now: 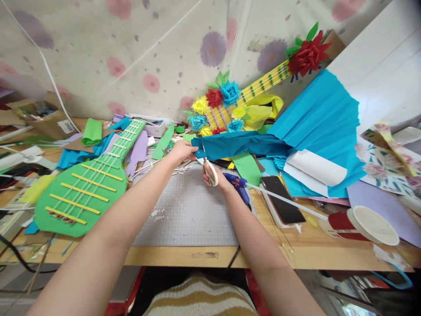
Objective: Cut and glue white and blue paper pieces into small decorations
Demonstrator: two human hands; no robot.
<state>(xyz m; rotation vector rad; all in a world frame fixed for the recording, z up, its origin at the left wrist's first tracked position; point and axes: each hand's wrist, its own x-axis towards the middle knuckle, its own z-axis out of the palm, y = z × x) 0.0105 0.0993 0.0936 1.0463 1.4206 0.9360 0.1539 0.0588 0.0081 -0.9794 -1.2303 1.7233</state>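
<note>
My left hand (183, 151) pinches the near end of a long folded strip of blue crepe paper (243, 144). My right hand (215, 175) grips white-handled scissors (209, 171), whose blades point up at the paper's end, just right of my left fingers. The strip runs right into a large pleated blue paper fan (319, 114). Both hands work above a grey cutting mat (187, 210).
A green paper guitar (82, 188) lies left of the mat. A blue glue gun (238, 184), a phone (283, 199) and a red cup on its side (358, 224) lie to the right. A yellow guitar with paper flowers (226, 105) leans at the back amid paper scraps.
</note>
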